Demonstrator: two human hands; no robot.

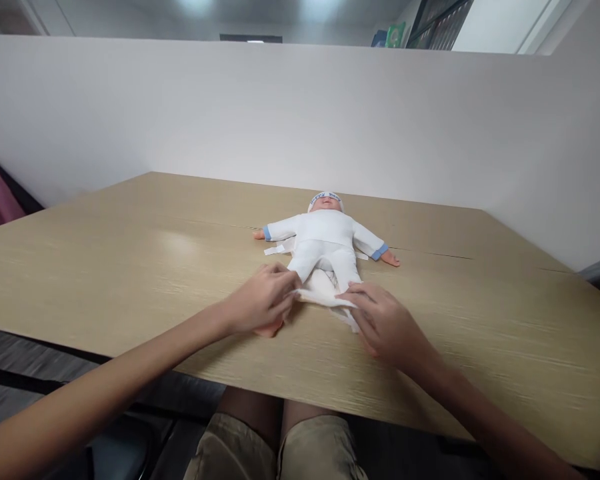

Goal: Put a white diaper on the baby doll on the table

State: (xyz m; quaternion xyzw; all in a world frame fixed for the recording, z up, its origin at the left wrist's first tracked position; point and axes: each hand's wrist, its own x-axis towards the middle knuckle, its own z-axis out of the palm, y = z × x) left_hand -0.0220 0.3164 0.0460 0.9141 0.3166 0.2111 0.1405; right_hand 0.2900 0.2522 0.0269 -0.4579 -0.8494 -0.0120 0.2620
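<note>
A baby doll in a white suit with blue cuffs and a white printed headband lies on its back on the wooden table, legs toward me. Beneath its hips is a white diaper, whose front edge spreads between the doll's legs. At that edge's left corner, my left hand is closed in a pinch. My right hand pinches the right corner of the same edge. The doll's lower legs are partly hidden behind my hands. White side tabs of the diaper stick out by its waist.
Behind the table rises a pale partition wall. A pink item with a dark edge stands at the far left. My knees are under the table's front edge, and part of a chair shows below left.
</note>
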